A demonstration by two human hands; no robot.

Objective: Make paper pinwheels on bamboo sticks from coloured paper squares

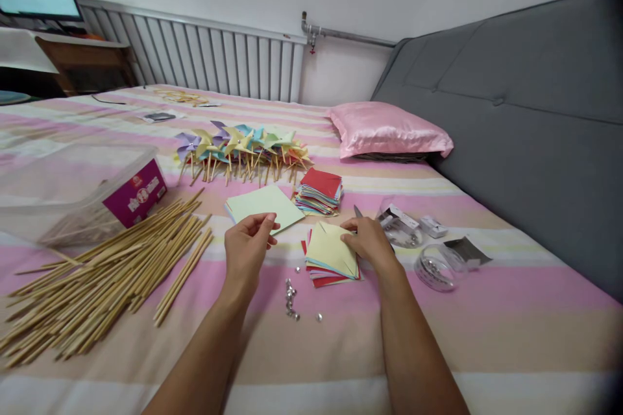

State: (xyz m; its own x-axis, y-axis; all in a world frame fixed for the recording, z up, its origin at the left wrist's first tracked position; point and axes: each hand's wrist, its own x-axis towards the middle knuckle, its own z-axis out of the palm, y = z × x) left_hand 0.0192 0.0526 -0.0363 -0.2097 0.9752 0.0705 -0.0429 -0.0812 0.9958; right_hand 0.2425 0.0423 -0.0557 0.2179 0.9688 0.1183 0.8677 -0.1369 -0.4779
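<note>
My left hand (246,246) hovers at the near edge of pale green paper sheets (267,201), its fingers loosely bent and apart, with nothing visible in them. My right hand (372,240) pinches the right edge of a pale yellow paper square (331,246) with slits cut in from its corners. That square lies on a loose pile of red, blue and pink squares. A dark pointed blade (358,211) shows just beyond my right fingers; the rest of that tool is mostly hidden by the hand. Behind stands a second stack of coloured squares (320,191), red on top.
Small silver fasteners (291,298) lie in front of the pile. Wooden sticks (121,272) spread at left beside a clear plastic box (73,188). Finished paper pinwheels (243,146) lie behind. At right are clear round containers (435,269); farther back, a pink pillow (389,130).
</note>
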